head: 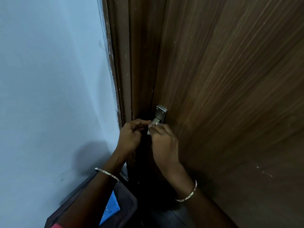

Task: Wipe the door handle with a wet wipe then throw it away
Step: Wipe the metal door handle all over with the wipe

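Door handle (161, 111): only its top plate shows, the lever's buried under the right grip (164, 145). Wet wipe (152, 124): just white slivers peeking out where the left grip (130, 137) pinches in. Down low, a dark bin (130, 203) runs off the bottom edge, a forearm across it; blue thing (111, 206) inside, can't tell what.

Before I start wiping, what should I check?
1. Wipe held: ok, left hand and right hand both pinch it.
2. Wipe at handle: ok, right up against it.
3. Wipe unfolded: cannot tell, the hands hide most of it.
4. Wipe wet: cannot tell.
5. Bin close by: cannot tell; a dark container sits below the hands.
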The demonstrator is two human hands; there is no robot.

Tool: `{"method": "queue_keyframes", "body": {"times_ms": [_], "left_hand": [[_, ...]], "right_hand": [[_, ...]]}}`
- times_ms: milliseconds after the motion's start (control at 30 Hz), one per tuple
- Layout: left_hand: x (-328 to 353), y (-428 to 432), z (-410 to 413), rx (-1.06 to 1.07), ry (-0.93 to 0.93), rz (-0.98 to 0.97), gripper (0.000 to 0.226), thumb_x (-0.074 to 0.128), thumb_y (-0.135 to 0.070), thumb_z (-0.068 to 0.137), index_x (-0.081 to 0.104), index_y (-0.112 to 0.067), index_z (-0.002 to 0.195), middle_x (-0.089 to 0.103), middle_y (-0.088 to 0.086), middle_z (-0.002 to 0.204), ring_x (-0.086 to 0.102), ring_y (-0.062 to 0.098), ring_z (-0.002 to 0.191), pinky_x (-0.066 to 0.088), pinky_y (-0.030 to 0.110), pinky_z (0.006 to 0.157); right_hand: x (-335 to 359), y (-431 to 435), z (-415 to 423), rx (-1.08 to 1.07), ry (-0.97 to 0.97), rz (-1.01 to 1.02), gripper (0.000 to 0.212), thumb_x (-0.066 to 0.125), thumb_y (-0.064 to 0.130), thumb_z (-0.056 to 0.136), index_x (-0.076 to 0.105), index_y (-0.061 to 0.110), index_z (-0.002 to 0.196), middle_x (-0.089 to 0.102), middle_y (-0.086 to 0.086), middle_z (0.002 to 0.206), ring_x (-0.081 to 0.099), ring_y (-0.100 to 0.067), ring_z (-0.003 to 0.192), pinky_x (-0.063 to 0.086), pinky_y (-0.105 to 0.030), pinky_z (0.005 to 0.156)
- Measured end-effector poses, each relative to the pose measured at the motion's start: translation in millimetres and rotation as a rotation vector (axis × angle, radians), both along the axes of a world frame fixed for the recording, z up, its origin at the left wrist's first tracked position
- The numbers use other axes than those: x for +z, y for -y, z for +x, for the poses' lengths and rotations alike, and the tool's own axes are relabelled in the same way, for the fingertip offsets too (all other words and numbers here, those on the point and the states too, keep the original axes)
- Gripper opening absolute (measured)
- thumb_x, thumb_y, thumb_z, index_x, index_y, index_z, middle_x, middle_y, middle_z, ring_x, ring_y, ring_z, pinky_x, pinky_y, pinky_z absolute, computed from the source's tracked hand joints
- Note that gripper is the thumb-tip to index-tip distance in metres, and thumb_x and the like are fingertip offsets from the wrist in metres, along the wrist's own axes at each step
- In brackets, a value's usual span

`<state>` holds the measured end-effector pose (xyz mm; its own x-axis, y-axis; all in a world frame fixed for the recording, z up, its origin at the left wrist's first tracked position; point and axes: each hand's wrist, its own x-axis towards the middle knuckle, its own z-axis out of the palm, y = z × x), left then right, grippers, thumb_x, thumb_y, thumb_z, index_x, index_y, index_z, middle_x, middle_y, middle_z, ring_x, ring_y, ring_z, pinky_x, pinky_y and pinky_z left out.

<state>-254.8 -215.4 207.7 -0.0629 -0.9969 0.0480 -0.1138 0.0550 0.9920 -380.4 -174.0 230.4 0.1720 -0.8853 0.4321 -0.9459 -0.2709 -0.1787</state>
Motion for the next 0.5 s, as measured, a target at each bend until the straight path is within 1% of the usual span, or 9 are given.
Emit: {"method": "queue_keyframes", "body": {"times_ms": [100, 133, 200, 267, 333, 367, 433, 467, 500], "left_hand": [[3, -1, 0, 0.012, 0.038, 0.003, 0.069, 0.036, 0.017, 0.075, 0.072, -0.035, 0.102, 0.071, -0.019, 0.106, 0.065, -0.003, 0.103, 0.052, 0.014, 0.084], [3, -1, 0, 0.013, 0.046, 0.005, 0.071, 0.035, 0.018, 0.075, 0.072, -0.037, 0.101, 0.070, -0.020, 0.107, 0.064, -0.004, 0.103, 0.052, 0.013, 0.083], [3, -1, 0, 0.015, 0.051, 0.020, 0.072, 0.035, 0.020, 0.077, 0.071, -0.036, 0.101, 0.069, -0.017, 0.112, 0.063, -0.001, 0.106, 0.052, 0.016, 0.084], [2, -1, 0, 0.014, 0.050, 0.028, 0.071, 0.035, 0.021, 0.078, 0.071, -0.035, 0.103, 0.068, -0.014, 0.116, 0.062, 0.003, 0.109, 0.053, 0.020, 0.085], [1, -1, 1, 0.009, 0.058, 0.018, 0.070, 0.036, 0.021, 0.079, 0.071, -0.034, 0.105, 0.068, -0.014, 0.116, 0.062, 0.005, 0.110, 0.053, 0.022, 0.085], [1, -1, 2, 0.008, 0.061, 0.016, 0.070, 0.036, 0.021, 0.079, 0.071, -0.033, 0.106, 0.068, -0.014, 0.116, 0.062, 0.005, 0.110, 0.053, 0.021, 0.085], [0, 0, 2, 0.008, 0.063, 0.015, 0.070, 0.035, 0.020, 0.079, 0.071, -0.032, 0.107, 0.068, -0.011, 0.117, 0.062, 0.007, 0.110, 0.053, 0.021, 0.085], [0, 0, 2, 0.009, 0.065, 0.016, 0.070, 0.035, 0.021, 0.079, 0.071, -0.032, 0.106, 0.068, -0.010, 0.119, 0.062, 0.008, 0.111, 0.053, 0.021, 0.086], [0, 0, 2, 0.007, 0.068, 0.016, 0.069, 0.035, 0.021, 0.079, 0.071, -0.032, 0.106, 0.068, -0.008, 0.120, 0.062, 0.009, 0.111, 0.053, 0.022, 0.086]], "right_hand": [[-4, -14, -20, -0.002, 0.066, -0.007, 0.029, 0.071, 0.002, 0.082, 0.077, 0.007, 0.110, 0.077, -0.008, 0.112, 0.071, -0.021, 0.108, 0.060, -0.030, 0.089], [-5, -20, -27, -0.015, 0.086, -0.026, 0.029, 0.073, 0.001, 0.081, 0.078, 0.008, 0.109, 0.077, -0.007, 0.112, 0.071, -0.019, 0.108, 0.060, -0.029, 0.089], [-10, -31, -39, -0.033, 0.186, -0.069, 0.031, 0.078, -0.003, 0.077, 0.079, 0.009, 0.105, 0.078, -0.005, 0.109, 0.072, -0.015, 0.105, 0.060, -0.027, 0.089], [-13, -38, -51, -0.070, 0.397, -0.096, 0.031, 0.078, -0.006, 0.077, 0.080, 0.011, 0.102, 0.079, 0.000, 0.105, 0.072, -0.007, 0.102, 0.058, -0.022, 0.089], [-17, -40, -59, -0.175, 0.777, -0.047, 0.029, 0.079, -0.005, 0.078, 0.081, 0.016, 0.099, 0.079, 0.006, 0.100, 0.073, 0.001, 0.097, 0.057, -0.016, 0.086], [-19, -41, -62, -0.229, 1.041, 0.034, 0.027, 0.080, -0.003, 0.078, 0.081, 0.015, 0.098, 0.080, 0.004, 0.098, 0.075, -0.002, 0.095, 0.058, -0.017, 0.085], [-23, -41, -65, -0.273, 1.685, 0.296, 0.024, 0.077, -0.002, 0.080, 0.078, 0.004, 0.104, 0.080, -0.011, 0.104, 0.077, -0.017, 0.098, 0.061, -0.025, 0.086], [-24, -40, -66, -0.279, 1.988, 0.452, 0.028, 0.074, -0.002, 0.080, 0.074, -0.002, 0.109, 0.077, -0.019, 0.109, 0.077, -0.023, 0.099, 0.062, -0.029, 0.086], [-24, -39, -67, -0.286, 2.218, 0.587, 0.034, 0.072, -0.003, 0.079, 0.070, -0.007, 0.113, 0.074, -0.025, 0.114, 0.077, -0.028, 0.098, 0.062, -0.033, 0.086]]}}
